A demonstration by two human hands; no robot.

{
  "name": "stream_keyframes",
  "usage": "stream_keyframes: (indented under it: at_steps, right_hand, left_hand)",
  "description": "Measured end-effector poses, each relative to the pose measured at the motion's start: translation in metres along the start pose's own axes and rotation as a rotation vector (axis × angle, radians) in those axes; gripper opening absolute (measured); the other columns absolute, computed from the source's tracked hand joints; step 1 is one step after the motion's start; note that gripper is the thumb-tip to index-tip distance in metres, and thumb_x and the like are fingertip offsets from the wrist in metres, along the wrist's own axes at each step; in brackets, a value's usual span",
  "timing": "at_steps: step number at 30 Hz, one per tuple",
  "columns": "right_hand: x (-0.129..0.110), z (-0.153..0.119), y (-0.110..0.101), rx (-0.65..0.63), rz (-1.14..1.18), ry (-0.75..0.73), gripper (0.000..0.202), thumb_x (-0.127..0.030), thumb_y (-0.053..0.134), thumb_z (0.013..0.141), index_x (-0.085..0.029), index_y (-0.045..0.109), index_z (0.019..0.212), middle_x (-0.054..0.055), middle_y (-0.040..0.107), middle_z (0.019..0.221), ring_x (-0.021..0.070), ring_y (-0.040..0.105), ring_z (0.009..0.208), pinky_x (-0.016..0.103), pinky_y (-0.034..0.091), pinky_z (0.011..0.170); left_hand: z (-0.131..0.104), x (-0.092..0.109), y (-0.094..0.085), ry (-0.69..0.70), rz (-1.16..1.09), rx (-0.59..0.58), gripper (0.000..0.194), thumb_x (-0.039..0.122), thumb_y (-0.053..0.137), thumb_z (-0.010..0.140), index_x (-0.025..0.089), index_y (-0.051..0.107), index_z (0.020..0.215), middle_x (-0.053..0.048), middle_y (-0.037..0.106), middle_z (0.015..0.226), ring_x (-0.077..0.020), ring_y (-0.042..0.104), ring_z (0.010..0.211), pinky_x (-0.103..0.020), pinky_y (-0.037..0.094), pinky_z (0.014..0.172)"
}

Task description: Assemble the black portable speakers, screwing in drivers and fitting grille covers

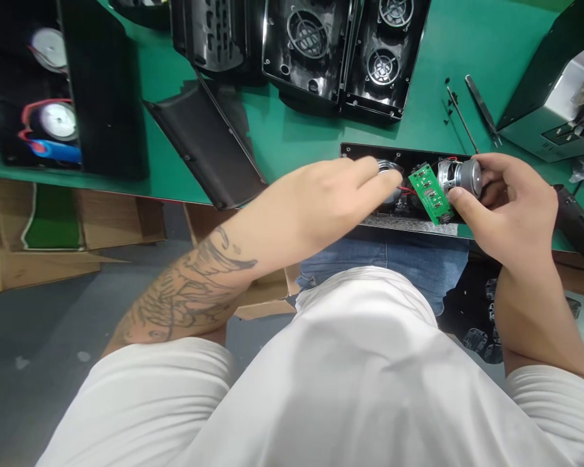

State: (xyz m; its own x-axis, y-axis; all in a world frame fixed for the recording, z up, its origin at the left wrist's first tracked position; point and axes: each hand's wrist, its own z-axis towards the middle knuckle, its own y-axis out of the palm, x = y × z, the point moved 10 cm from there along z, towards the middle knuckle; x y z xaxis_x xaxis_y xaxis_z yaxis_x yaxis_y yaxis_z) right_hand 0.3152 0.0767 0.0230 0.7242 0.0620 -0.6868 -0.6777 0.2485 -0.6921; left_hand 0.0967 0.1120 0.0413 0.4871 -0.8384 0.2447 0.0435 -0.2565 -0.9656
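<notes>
Both hands grip: right (506,201) holds speaker driver (460,176), left (331,194) another (388,170).

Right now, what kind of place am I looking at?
Probably an electronics assembly bench for speakers: a green work mat, black speaker housings with grilles, and the right hand holding a speaker driver beside a green circuit board.

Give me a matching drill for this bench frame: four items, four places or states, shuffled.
Items:
1. green circuit board
2. silver speaker driver
3. thin metal tool
4. cardboard box

Places/states:
A. on the floor under the table edge
B. gripped in the right hand
C. lying alone on the green mat
D. between the two hands, red wire attached

Pairs: 1-D, 2-B, 3-C, 4-A
</notes>
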Motion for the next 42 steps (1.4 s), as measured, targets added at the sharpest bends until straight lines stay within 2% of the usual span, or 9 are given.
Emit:
stream_keyframes:
  at_steps: [4, 9, 15, 20, 25, 30, 32, 36, 42]
  right_hand:
    - [0.001, -0.002, -0.001, 0.023, -0.001, -0.010, 0.051, -0.058, 0.077, 0.095, -0.017, 0.080, 0.125, 0.004, 0.062, 0.102, 0.0119, 0.051, 0.073, 0.026, 0.041, 0.068]
    - [0.007, -0.003, 0.001, 0.028, 0.015, 0.022, 0.051, -0.058, 0.078, 0.093, -0.019, 0.081, 0.126, 0.003, 0.062, 0.104, 0.0121, 0.052, 0.074, 0.026, 0.042, 0.069]
    - [0.009, -0.006, 0.001, 0.039, 0.017, 0.036, 0.051, -0.059, 0.078, 0.091, -0.020, 0.081, 0.125, 0.003, 0.062, 0.103, 0.0130, 0.052, 0.073, 0.026, 0.041, 0.068]
    - [0.008, -0.005, 0.001, 0.046, 0.017, 0.015, 0.049, -0.057, 0.078, 0.091, -0.021, 0.081, 0.125, 0.001, 0.061, 0.101, 0.0115, 0.051, 0.072, 0.025, 0.041, 0.068]
    - [0.011, -0.005, 0.001, 0.074, 0.056, 0.029, 0.051, -0.057, 0.081, 0.087, -0.020, 0.082, 0.122, 0.000, 0.061, 0.098, 0.0082, 0.048, 0.068, 0.022, 0.039, 0.065]
    - [0.015, -0.005, 0.000, 0.083, 0.178, 0.084, 0.047, -0.050, 0.085, 0.086, -0.018, 0.083, 0.121, 0.001, 0.061, 0.099, 0.0061, 0.053, 0.075, 0.017, 0.042, 0.068]
    - [0.015, -0.004, -0.001, 0.084, 0.203, 0.085, 0.046, -0.048, 0.085, 0.085, -0.017, 0.084, 0.119, 0.001, 0.062, 0.098, 0.0053, 0.053, 0.075, 0.015, 0.042, 0.067]
    - [0.015, -0.001, 0.001, 0.075, 0.244, 0.089, 0.047, -0.047, 0.085, 0.084, -0.015, 0.084, 0.118, 0.001, 0.061, 0.097, 0.0052, 0.051, 0.075, 0.014, 0.040, 0.063]
    - [0.018, 0.000, 0.003, 0.086, 0.313, 0.064, 0.045, -0.043, 0.089, 0.088, -0.014, 0.083, 0.121, 0.003, 0.062, 0.097, 0.0069, 0.052, 0.075, 0.015, 0.041, 0.061]
  left_hand:
    - [-0.007, 0.005, 0.005, 0.034, 0.088, 0.082, 0.049, 0.015, 0.043, 0.106, 0.019, 0.055, 0.154, -0.011, 0.074, 0.101, -0.0270, 0.070, 0.093, -0.039, 0.055, 0.082]
    - [-0.009, -0.013, 0.000, -0.114, 0.051, 0.105, 0.047, 0.022, 0.043, 0.109, 0.022, 0.058, 0.152, -0.011, 0.076, 0.104, -0.0294, 0.071, 0.102, -0.043, 0.053, 0.090]
    - [-0.008, -0.020, 0.006, -0.206, 0.030, 0.064, 0.036, 0.027, 0.043, 0.112, 0.024, 0.078, 0.111, -0.013, 0.078, 0.100, -0.0305, 0.070, 0.101, -0.045, 0.050, 0.086]
    - [-0.010, -0.014, 0.005, -0.173, 0.062, 0.134, 0.033, 0.023, 0.049, 0.110, 0.027, 0.079, 0.100, -0.009, 0.077, 0.084, -0.0303, 0.069, 0.097, -0.045, 0.048, 0.080]
    - [-0.003, -0.017, 0.009, -0.210, 0.118, -0.011, 0.030, 0.024, 0.052, 0.111, 0.022, 0.078, 0.096, -0.007, 0.075, 0.077, -0.0253, 0.070, 0.081, -0.039, 0.043, 0.075]
    - [0.020, -0.006, -0.002, -0.085, 0.169, 0.059, 0.025, 0.021, 0.058, 0.106, 0.018, 0.077, 0.123, -0.013, 0.080, 0.120, -0.0290, 0.073, 0.105, -0.039, 0.046, 0.082]
    - [0.032, 0.003, -0.003, -0.006, 0.193, 0.085, 0.029, 0.012, 0.057, 0.102, 0.017, 0.078, 0.122, -0.014, 0.078, 0.120, -0.0293, 0.072, 0.107, -0.040, 0.047, 0.085]
    - [0.050, 0.014, 0.008, 0.065, 0.265, -0.025, 0.033, 0.000, 0.051, 0.097, 0.014, 0.078, 0.110, -0.015, 0.076, 0.113, -0.0289, 0.073, 0.105, -0.039, 0.047, 0.083]
    - [0.056, 0.013, 0.014, 0.105, 0.304, -0.104, 0.032, 0.005, 0.049, 0.102, 0.013, 0.079, 0.110, -0.016, 0.076, 0.111, -0.0295, 0.073, 0.108, -0.038, 0.048, 0.085]
